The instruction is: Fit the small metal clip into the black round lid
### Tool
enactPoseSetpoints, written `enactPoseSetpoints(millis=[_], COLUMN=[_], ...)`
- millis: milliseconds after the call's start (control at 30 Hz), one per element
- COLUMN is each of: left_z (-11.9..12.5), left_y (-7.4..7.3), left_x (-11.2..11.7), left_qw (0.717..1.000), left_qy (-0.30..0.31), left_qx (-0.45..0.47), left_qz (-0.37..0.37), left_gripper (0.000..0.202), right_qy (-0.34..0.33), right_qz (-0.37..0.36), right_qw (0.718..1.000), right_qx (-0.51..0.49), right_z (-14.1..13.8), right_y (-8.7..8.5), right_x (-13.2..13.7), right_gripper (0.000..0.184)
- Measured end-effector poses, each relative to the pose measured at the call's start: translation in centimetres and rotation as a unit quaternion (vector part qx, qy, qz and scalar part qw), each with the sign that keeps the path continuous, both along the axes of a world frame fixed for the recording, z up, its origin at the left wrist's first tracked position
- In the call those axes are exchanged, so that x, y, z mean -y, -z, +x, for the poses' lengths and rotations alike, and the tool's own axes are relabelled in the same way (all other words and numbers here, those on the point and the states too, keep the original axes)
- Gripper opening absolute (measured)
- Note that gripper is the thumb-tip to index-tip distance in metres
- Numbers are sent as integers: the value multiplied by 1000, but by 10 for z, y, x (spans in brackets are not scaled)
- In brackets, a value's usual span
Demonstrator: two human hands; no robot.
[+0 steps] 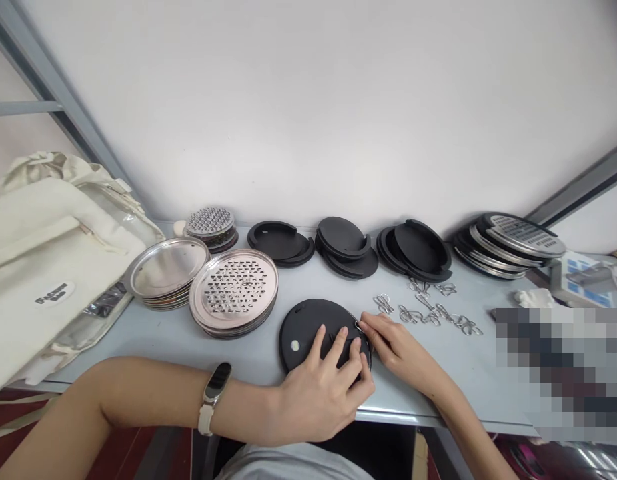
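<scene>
A round black plastic disc (308,317) with a small pale sticker lies near the table's front edge. My left hand (328,380) presses on top of it, fingers spread. At the disc's right rim, my right hand (395,343) pinches a small metal wire clip (359,325). Part of the disc is hidden under my left hand. Several more wire clips (431,312) are scattered to the right. Left of the disc, round metal grater plates (235,287) are stacked with their holes showing.
Plain metal discs (171,267) and smaller grater plates (211,223) are piled at the left. Black plastic discs (281,241) stand in several stacks along the wall. Assembled graters (525,237) are stacked at the back right. A cream backpack (53,267) leans at the left.
</scene>
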State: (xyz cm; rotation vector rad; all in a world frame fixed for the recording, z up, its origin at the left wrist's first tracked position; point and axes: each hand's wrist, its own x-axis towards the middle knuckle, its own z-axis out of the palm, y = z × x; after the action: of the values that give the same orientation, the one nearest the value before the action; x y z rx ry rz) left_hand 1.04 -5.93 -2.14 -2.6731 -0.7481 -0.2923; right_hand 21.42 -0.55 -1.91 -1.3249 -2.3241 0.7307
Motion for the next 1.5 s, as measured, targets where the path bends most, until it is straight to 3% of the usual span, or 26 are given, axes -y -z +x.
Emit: enactPoseSetpoints(millis=[233, 533, 900, 1100, 1500], left_z=[1, 0, 0, 0, -3], left_y=[3, 2, 1, 0, 0], left_x=[-1, 1, 2, -4, -6], left_qw=[1000, 1000, 1000, 997, 997], left_qy=[-3, -12, -12, -78, -68], left_qx=[6, 6, -6, -6, 3], left_qz=[11, 12, -6, -23, -23], left_gripper=[44, 44, 45, 49, 52], right_qy=[-3, 3, 2, 27, 50], right_qz=[-13, -17, -33, -67, -84], right_qw=[1000, 999, 999, 996, 991], right_qx=[25, 36, -11, -52, -95], right_z=[-3, -1, 3, 14, 10], right_y=[-9, -6, -8, -4, -1], right_x=[0, 1, 3, 3, 6], right_gripper=[26, 24, 28, 31, 29])
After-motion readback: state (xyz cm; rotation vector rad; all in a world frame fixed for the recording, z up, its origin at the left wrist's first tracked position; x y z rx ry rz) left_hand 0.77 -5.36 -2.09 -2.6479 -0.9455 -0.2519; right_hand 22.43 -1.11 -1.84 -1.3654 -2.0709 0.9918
